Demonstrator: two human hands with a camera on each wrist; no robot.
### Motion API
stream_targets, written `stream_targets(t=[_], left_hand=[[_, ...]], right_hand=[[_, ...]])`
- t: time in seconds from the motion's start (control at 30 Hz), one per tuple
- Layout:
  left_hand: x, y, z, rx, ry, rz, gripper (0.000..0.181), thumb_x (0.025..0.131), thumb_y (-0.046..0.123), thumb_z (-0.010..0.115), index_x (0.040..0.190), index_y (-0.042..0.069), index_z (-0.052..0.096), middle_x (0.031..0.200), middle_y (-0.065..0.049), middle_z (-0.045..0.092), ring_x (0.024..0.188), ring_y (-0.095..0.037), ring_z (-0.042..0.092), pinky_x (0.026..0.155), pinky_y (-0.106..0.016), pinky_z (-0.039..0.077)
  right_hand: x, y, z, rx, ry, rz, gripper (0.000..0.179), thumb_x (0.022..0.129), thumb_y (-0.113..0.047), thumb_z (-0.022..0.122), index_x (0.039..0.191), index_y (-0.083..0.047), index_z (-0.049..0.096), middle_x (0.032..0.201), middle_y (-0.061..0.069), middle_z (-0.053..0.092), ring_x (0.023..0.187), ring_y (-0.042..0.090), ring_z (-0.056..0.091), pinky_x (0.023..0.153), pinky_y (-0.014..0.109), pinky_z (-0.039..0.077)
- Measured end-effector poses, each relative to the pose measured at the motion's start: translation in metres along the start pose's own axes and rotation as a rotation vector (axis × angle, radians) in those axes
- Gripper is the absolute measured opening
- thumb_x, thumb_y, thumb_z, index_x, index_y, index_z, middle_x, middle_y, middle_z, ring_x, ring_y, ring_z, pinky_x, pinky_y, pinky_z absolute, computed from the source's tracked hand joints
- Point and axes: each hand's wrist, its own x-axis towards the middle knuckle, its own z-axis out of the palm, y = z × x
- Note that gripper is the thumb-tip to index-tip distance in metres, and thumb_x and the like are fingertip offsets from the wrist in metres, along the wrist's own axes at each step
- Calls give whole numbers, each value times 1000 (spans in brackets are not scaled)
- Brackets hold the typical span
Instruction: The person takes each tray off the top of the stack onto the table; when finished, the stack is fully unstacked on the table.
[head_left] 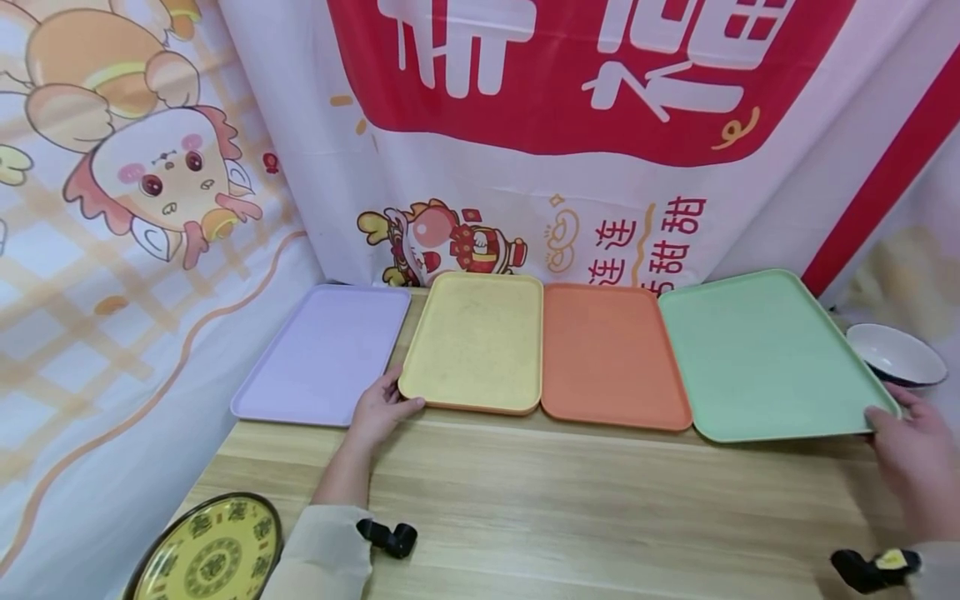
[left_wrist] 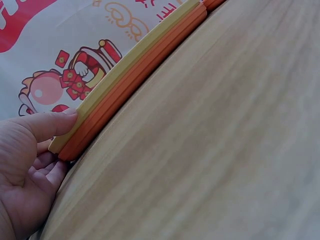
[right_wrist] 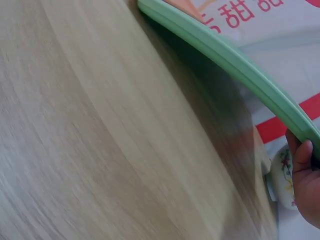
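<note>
My left hand (head_left: 378, 410) pinches the front left corner of a yellow tray (head_left: 480, 342), thumb on top and fingers below. In the left wrist view, an orange layer (left_wrist: 107, 107) shows directly under the yellow rim. At the far right, my right hand (head_left: 917, 446) grips the near right corner of a green tray (head_left: 768, 358). That corner is raised off the table, with a shadowed gap beneath the tray in the right wrist view. An orange tray (head_left: 611, 358) lies between the yellow and green ones. Left of the yellow tray is a purple tray (head_left: 326, 354).
A white bowl (head_left: 896, 354) stands right of the green tray, close to my right hand. Near the table's left edge is a round yellow patterned plate (head_left: 213, 567) with a dark rim. Printed cloth (head_left: 465, 167) hangs behind the wooden table (head_left: 570, 508).
</note>
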Motion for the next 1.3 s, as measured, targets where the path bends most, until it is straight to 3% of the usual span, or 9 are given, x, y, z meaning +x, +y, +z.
stream_targets(t=[0.27, 0.57, 0.67, 0.87, 0.97, 1.0, 1.07, 1.1, 1.3], left_hand=[[0, -1, 0, 2, -1, 19, 78, 85, -2, 71, 149, -9, 28, 157, -29, 27, 148, -37, 25, 124, -43, 25], [2, -2, -1, 23, 4, 1, 79, 84, -1, 72, 150, -7, 28, 157, -27, 27, 148, -36, 26, 123, -41, 26], [2, -2, -1, 19, -1, -2, 79, 85, 0, 71, 150, -6, 28, 158, -26, 27, 148, -34, 25, 123, -40, 26], [2, -2, -1, 5, -6, 0, 79, 86, 1, 71, 151, -5, 27, 159, -25, 25, 149, -34, 24, 124, -40, 25], [1, -2, -1, -1, -9, -1, 79, 86, 1, 71, 151, -5, 27, 159, -25, 25, 149, -34, 24, 124, -40, 25], [1, -1, -1, -2, -9, -4, 79, 86, 1, 71, 151, -5, 27, 159, -25, 25, 149, -34, 23, 124, -40, 25], [1, -1, -1, -6, -7, -8, 79, 86, 1, 71, 151, -5, 27, 159, -25, 25, 149, -34, 23, 124, -40, 25], [0, 0, -1, -6, -7, -10, 79, 86, 1, 71, 151, -5, 27, 159, -25, 25, 149, -34, 23, 124, -40, 25], [0, 1, -1, -22, -5, -8, 79, 86, 0, 70, 151, -6, 27, 159, -26, 24, 150, -34, 22, 124, -40, 24]], right_hand=[[-1, -1, 4, 114, -22, 6, 66, 95, 0, 43, 155, -24, 27, 105, -21, 42, 69, -10, 52, 53, 10, 52], [1, 0, 1, -14, -24, 5, 66, 96, -6, 47, 153, -34, 29, 112, -26, 37, 67, -14, 49, 53, 8, 51], [3, 2, 0, -40, -34, -8, 66, 97, -6, 45, 154, -32, 27, 129, -21, 37, 69, -16, 48, 54, 7, 51], [1, 6, 0, -313, -23, -29, 63, 100, -16, 41, 156, -27, 17, 159, -8, 14, 61, -5, 40, 49, 13, 41], [0, 9, 0, -391, -40, -42, 63, 101, -22, 39, 156, -17, 9, 165, 5, 1, 106, 6, 54, 84, 11, 49], [0, 10, 0, -394, -45, -35, 65, 101, -23, 38, 155, -14, 6, 165, 6, -3, 129, 11, 43, 103, 14, 43], [0, 12, 0, -393, -63, -9, 67, 101, -26, 38, 154, -11, -1, 163, 12, -9, 148, 13, 6, 124, 24, 17], [0, 13, 1, -387, -66, 16, 68, 101, -28, 37, 154, -12, -3, 162, 15, -12, 148, 13, -5, 126, 31, 5], [3, 16, 5, -415, -35, 67, 68, 101, -27, 38, 154, -11, -1, 162, 20, -7, 150, 32, -7, 126, 51, 2]])
